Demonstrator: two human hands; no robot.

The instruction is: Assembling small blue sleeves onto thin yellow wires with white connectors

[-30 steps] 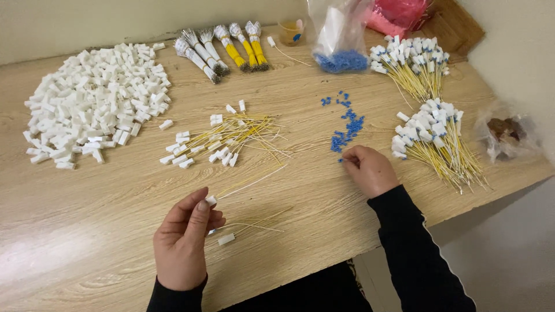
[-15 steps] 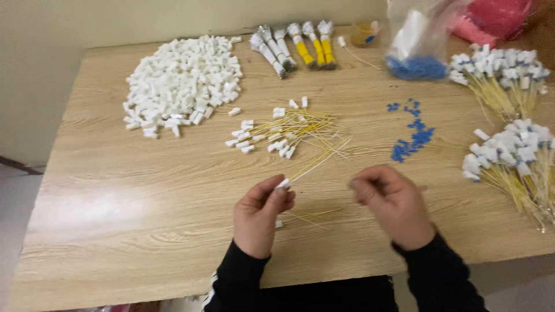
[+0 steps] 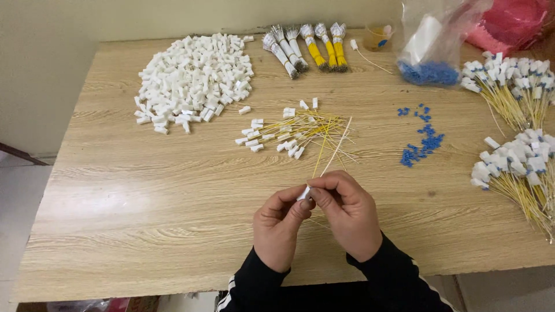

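My left hand (image 3: 281,227) and my right hand (image 3: 348,211) meet over the near middle of the wooden table (image 3: 144,190). Together they pinch a small white connector (image 3: 304,193) with thin yellow and white wires (image 3: 330,156) sticking up and away from it. Just beyond the hands lies a loose bunch of wired white connectors (image 3: 295,132). Small blue pieces (image 3: 422,144) are scattered to the right of that bunch.
A big heap of white connectors (image 3: 193,78) lies at the far left. Bundled wires (image 3: 306,49) sit at the far edge. A clear bag with blue pieces (image 3: 430,43) and finished wire bunches (image 3: 514,167) occupy the right side.
My right hand came left from the blue pieces and joined my left hand at the connector. The view has shifted, so the table items sit further right.
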